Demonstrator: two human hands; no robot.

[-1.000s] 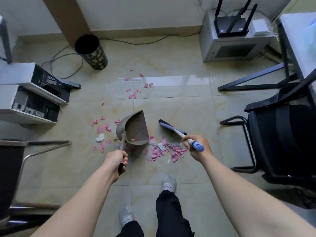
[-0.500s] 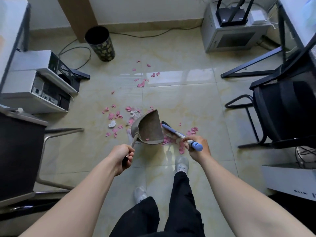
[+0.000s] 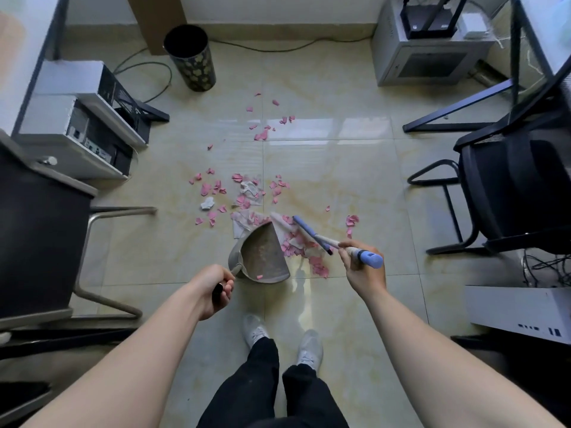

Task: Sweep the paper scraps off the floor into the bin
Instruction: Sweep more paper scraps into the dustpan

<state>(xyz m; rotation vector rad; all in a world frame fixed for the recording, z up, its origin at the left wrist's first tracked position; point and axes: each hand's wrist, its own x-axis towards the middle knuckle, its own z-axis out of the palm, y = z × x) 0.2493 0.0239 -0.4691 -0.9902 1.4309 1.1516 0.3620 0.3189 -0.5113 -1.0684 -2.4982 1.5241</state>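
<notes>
Pink and white paper scraps (image 3: pixel 244 196) lie scattered over the tiled floor, with a smaller patch (image 3: pixel 262 131) farther back. My left hand (image 3: pixel 214 288) grips the handle of a grey metal dustpan (image 3: pixel 262 257), whose mouth faces the scraps; one pink scrap lies inside it. My right hand (image 3: pixel 361 267) grips the blue-ended handle of a small broom (image 3: pixel 312 234), which slants down to the scraps right of the dustpan. A dark patterned bin (image 3: pixel 191 57) stands at the back left near the wall.
Computer cases (image 3: pixel 77 118) and a dark chair (image 3: pixel 40 242) crowd the left. A black office chair (image 3: pixel 509 186) and a desk frame (image 3: pixel 463 109) stand on the right, a grey cabinet (image 3: pixel 429 54) with a router at the back right. Cables trail near the bin. My feet (image 3: pixel 281 338) are below.
I have stepped back, so the dustpan and broom sit nearer me. The dustpan has dropped lower, and more scraps show beyond it.
</notes>
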